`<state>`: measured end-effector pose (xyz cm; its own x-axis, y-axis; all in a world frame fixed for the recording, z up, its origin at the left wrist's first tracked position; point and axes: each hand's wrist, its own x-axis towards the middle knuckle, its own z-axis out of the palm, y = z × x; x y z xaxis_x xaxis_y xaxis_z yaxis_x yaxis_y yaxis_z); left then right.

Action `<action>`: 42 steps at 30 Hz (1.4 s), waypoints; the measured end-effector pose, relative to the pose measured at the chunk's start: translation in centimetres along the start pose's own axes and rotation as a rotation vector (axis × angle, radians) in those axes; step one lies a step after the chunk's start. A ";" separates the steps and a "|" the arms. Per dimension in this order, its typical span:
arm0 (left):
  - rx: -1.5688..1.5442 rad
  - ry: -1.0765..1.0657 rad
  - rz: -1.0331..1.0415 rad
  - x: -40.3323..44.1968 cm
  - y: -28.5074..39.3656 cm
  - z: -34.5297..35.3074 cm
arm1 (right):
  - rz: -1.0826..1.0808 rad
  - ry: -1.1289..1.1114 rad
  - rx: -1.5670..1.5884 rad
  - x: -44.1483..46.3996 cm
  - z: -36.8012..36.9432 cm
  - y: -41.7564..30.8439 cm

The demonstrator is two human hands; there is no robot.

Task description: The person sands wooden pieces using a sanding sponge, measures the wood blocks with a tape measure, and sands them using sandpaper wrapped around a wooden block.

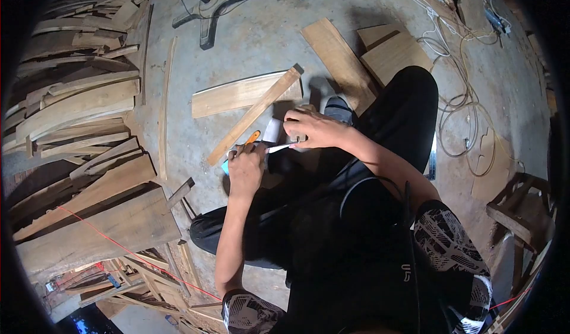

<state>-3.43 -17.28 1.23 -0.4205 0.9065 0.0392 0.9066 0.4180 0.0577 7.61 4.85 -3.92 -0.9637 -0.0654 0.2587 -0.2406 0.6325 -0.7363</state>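
My left hand (246, 168) is closed around a tool with an orange handle (253, 137), whose end sticks up past the fingers. A thin pale strip (278, 147) runs from this hand to my right hand. My right hand (312, 127) has its fingers bent round a small block-like piece (298, 136), mostly hidden by the fingers. Between the hands, a white object (272, 130) stands just beyond the strip. A narrow wooden bar (255, 114) lies slanted across a wider plank (222, 99) in front of the hands.
Stacked curved boards (83, 108) fill the left side. More planks (338, 61) lie beyond my right hand. A black metal stand base (208, 16) is at the top. Coiled cables (469, 105) and a wooden stool (515, 215) are on the right.
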 end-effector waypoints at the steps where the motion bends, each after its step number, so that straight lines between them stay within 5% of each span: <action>1: 0.001 0.001 -0.003 0.1 0.1 -0.1 | 0.005 -0.029 0.043 0.1 -0.2 0.1; 13: -0.258 -0.204 -0.170 -0.8 -0.8 -0.9 | -0.109 -0.232 0.190 -0.9 -3.7 2.3; 16: -0.482 -0.497 -0.282 -0.4 -1.2 -1.2 | -0.173 -0.274 0.198 -1.5 -4.7 2.9; 21: -0.651 -0.430 -0.207 -1.6 -3.0 2.9 | -0.111 -0.320 0.238 -2.1 -5.5 2.4; 24: -0.867 -0.903 -0.326 0.2 -3.9 2.3 | -0.110 -0.320 0.240 -2.0 -5.2 2.3; 30: -0.637 -0.891 -0.530 1.1 -2.1 -0.2 | -0.125 -0.309 0.250 -2.0 -4.7 2.5; 35: -0.853 -0.819 -0.316 0.6 -2.5 1.3 | -0.119 -0.275 0.232 -2.3 -4.5 2.7; 42: -0.506 -0.493 -0.148 0.0 -1.5 -0.8 | -0.129 -0.276 0.211 -2.2 -4.2 2.7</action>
<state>-4.84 -17.97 1.91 -0.3639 0.8141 -0.4526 0.6639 0.5675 0.4870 9.53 9.97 -3.81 -0.9121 -0.3578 0.2004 -0.3524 0.4340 -0.8291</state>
